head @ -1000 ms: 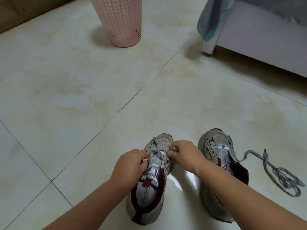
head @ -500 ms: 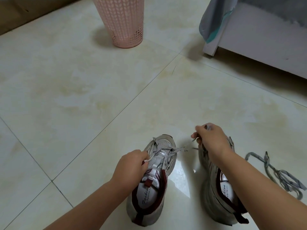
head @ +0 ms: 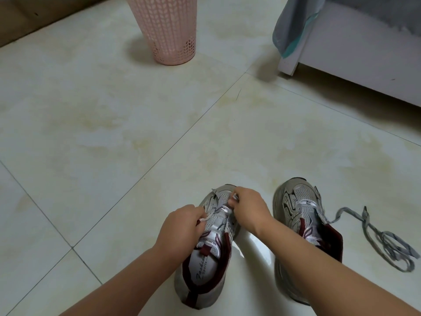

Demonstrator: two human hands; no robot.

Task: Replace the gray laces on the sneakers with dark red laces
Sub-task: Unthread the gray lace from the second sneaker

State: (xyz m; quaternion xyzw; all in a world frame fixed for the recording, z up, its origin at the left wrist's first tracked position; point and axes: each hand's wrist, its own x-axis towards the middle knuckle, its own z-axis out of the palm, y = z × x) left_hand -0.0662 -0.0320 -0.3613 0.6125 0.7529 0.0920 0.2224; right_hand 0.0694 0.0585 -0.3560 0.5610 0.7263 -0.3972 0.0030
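Note:
Two grey-and-dark-red sneakers stand on the tiled floor. The left sneaker (head: pixel 209 258) still carries a gray lace (head: pixel 217 202) in its lower eyelets. My left hand (head: pixel 182 226) grips the sneaker's left eyelet edge, fingers curled, with a white lace tip showing at them. At the toe-side eyelets, my right hand (head: pixel 248 207) pinches the gray lace. The right sneaker (head: pixel 300 215) stands beside it with its eyelets bare. A pulled-out gray lace (head: pixel 385 240) lies in a loose tangle on the floor to its right. No dark red lace is in view.
A pink plastic basket (head: pixel 168 28) stands at the far middle of the floor. A white furniture frame (head: pixel 355 55) with a grey cloth (head: pixel 293 23) hanging over its corner is at the far right. A dark wall base runs along the far left.
My right hand had pulled a length of gray lace out to the right over the other sneaker; it has now come back to the left sneaker's toe eyelets. My left hand stayed put.

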